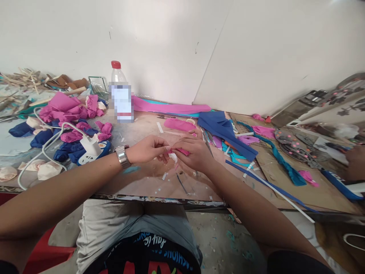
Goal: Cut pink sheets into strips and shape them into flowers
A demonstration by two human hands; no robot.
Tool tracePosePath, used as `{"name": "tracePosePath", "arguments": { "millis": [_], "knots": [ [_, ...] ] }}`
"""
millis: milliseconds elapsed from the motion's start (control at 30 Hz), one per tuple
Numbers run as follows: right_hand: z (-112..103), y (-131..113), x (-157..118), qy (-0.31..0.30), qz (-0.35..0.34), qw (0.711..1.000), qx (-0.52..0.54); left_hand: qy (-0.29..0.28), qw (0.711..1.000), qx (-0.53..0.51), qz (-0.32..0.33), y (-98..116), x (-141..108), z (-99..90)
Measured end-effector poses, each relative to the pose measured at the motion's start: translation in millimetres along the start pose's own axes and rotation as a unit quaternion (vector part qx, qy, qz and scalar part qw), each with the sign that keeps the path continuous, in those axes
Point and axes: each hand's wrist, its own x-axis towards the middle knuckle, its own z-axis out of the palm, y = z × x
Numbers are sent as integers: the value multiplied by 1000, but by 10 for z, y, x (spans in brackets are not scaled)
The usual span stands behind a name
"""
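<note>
My left hand [149, 149], with a metal watch [122, 156] on its wrist, meets my right hand [195, 153] over the middle of the work table. Between them is a small piece of pink fabric [184, 151], mostly covered by the fingers. The left thumb and fingertips pinch its left end, and the right fingers curl over the rest. A white scrap [173, 156] shows just under the fingertips; whether it is joined to the fabric I cannot tell. Just beyond the hands lies a flat pink fabric strip [179, 124].
Pink and blue fabric bundles [64, 108] and a white-corded power strip [95, 152] lie on the left. A red-capped bottle [116, 65] stands behind. To the right are dark blue fabric [225, 127], a white stick [282, 196] and a braided teal band [276, 156]. Another person's hand [355, 161] shows far right.
</note>
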Motion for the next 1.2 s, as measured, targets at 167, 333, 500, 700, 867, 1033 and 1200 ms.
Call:
{"name": "tracePosePath", "arguments": {
  "millis": [167,333,500,700,867,1033,1200],
  "knots": [
    [14,-16,4,13,5,1000,7,13,1000,23,0,-43,17,-9],
    [22,-43,13,32,20,999,16,62,991,110,45,-47,-3,-7],
    [22,-56,21,34,32,999,19,112,964,228,77,-15,-36,2],
    [49,-46,25,34,58,997,32,143,885,414,158,-32,-56,0],
    [30,-97,46,38,81,993,74,150,840,478,209,-63,-69,-8],
    [0,-121,56,2,91,990,111,150,828,482,243,-65,-65,3],
    [31,-54,47,2,97,988,116,164,826,481,243,-64,-61,-8]
  ]
}}
